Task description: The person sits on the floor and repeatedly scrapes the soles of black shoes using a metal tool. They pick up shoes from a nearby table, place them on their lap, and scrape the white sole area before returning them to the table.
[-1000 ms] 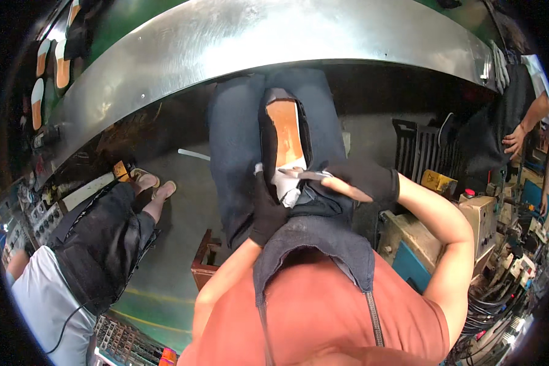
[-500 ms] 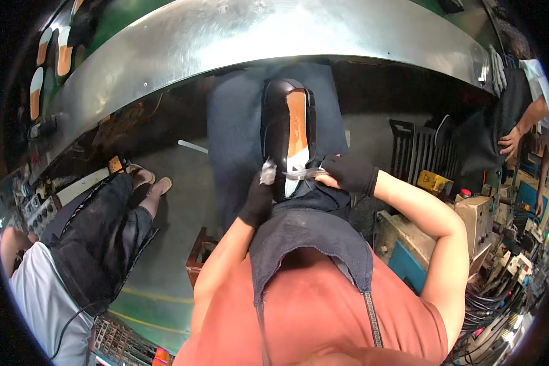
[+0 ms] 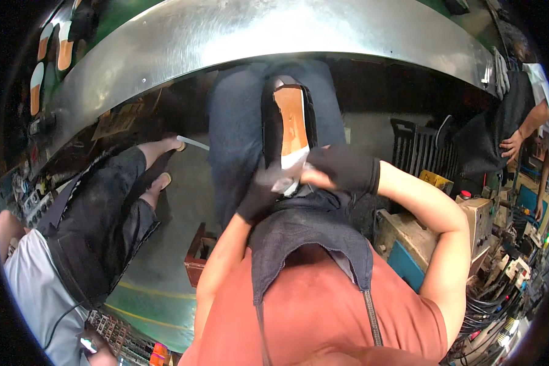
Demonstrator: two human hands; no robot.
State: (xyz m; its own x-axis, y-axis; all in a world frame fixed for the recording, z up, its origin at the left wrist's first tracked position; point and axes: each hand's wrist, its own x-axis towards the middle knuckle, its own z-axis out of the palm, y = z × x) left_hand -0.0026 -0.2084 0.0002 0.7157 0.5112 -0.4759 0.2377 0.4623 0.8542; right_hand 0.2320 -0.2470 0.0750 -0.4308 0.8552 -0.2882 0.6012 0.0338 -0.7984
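On the lap, below the near edge of the bench, a shoe lies lengthwise. Beside its white near end, the left hand is too blurred to tell spread or grip; the right hand has curled fingers, their hold impossible to tell.

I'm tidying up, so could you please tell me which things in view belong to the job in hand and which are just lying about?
Job in hand:
Shoe, on the lap
Left hand and right hand, at its near end; what they hold is too blurred to tell

Seemingly just lying about:
White strip
Red-brown box
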